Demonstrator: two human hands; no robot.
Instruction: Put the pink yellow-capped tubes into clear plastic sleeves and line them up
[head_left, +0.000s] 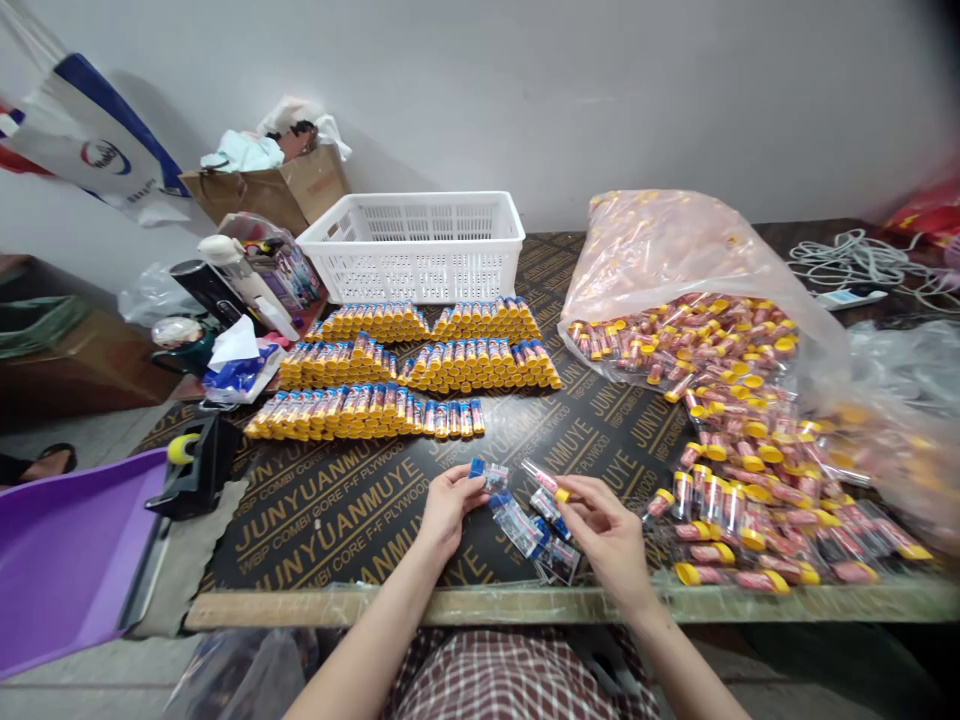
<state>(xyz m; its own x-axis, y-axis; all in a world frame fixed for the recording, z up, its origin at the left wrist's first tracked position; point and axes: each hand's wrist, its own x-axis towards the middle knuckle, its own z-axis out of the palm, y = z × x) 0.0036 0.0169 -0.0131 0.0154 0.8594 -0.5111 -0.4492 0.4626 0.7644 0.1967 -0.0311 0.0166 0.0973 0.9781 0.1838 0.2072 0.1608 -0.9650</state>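
Observation:
My left hand [448, 508] pinches a small clear packet with a blue end [491, 475] above the dark board. Between the fingers of my right hand [609, 530] is a clear tube with a yellow cap [546, 480], tilted with its cap toward my fingers. Several flat clear-and-blue packets [521, 528] lie on the board between my hands. Beyond them stand rows of blue-and-yellow tubes [345, 412], with a short row [454, 418] at the right end of the nearest one. To the right, many yellow-capped tubes [742, 430] spill from a large plastic bag [667, 240].
A white basket [420, 270] stands behind the rows. At the left are a black tape dispenser [206, 465], a purple dustpan-like tray [67, 550], a tissue pack [240, 375] and bottles [225, 265]. White cables [855, 255] lie at the back right. The table's front edge [315, 607] is near my forearms.

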